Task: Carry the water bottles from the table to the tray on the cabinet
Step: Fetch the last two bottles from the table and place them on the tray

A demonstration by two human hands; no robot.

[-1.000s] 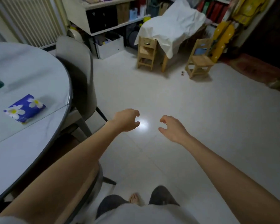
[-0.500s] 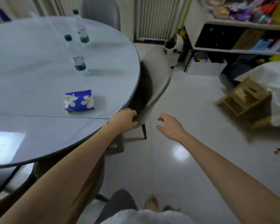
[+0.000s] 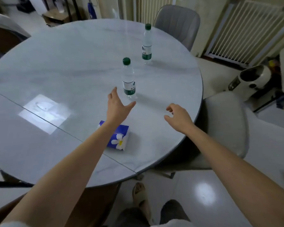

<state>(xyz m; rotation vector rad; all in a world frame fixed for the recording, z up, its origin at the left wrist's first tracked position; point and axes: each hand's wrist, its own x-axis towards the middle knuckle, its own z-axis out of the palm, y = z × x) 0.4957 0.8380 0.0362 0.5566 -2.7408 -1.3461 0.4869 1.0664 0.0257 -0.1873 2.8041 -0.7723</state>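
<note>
Two clear water bottles with green caps and green labels stand upright on the round grey table (image 3: 56,66). The near bottle (image 3: 128,79) is just beyond my left hand (image 3: 117,106), which is spread wide, thumb out to the right, a short gap short of the bottle's base. The far bottle (image 3: 147,45) stands toward the table's back right. My right hand (image 3: 179,117) hovers over the table near its right edge, fingers loosely curled, holding nothing. Neither the tray nor the cabinet is in view.
A blue tissue pack with white flowers (image 3: 119,139) lies under my left forearm. Grey chairs stand at the table's right (image 3: 228,128), at the back (image 3: 179,23) and at the far left (image 3: 2,30). A white appliance (image 3: 252,81) sits on the floor at the right.
The view has swung from the floor round to the table. Both hands have moved out over the tabletop, and my left hand has spread its fingers close to the near bottle.
</note>
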